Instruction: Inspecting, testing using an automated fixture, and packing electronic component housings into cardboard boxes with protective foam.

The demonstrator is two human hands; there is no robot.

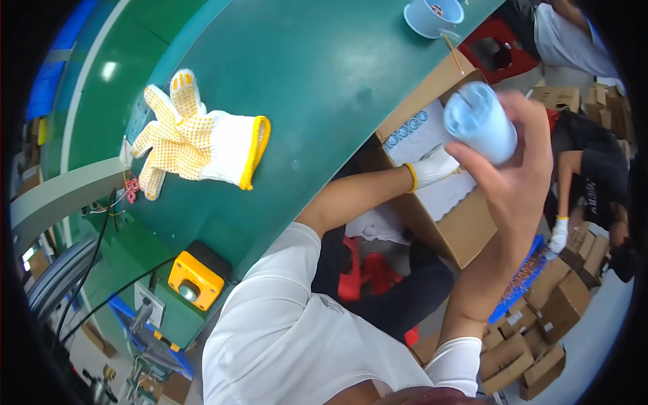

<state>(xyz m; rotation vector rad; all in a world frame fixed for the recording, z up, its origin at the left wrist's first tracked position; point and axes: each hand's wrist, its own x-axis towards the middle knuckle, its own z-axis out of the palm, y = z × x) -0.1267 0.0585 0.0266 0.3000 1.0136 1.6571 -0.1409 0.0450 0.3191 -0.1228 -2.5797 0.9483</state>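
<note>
My right hand (523, 152) is bare and raised over a cardboard box, its thumb and fingers wrapped round a light blue cylinder (482, 121) with a crumpled, folded-looking end. My left hand (435, 167) wears a white glove with a yellow cuff and reaches over the box. Its fingers are mostly hidden behind my right thumb. The open cardboard box (466, 236) holds white sheets (449, 199) and a row of small blue round pieces (407, 129). On the green table (324, 88) lies a white glove (196, 138) with yellow dots.
A light blue tub (432, 19) with small pieces inside stands at the table's far edge. A yellow button box (196, 277) sits at the near left edge. At the right, a co-worker (590, 169) bends over a blue tray (520, 283) beside stacked cartons (560, 297).
</note>
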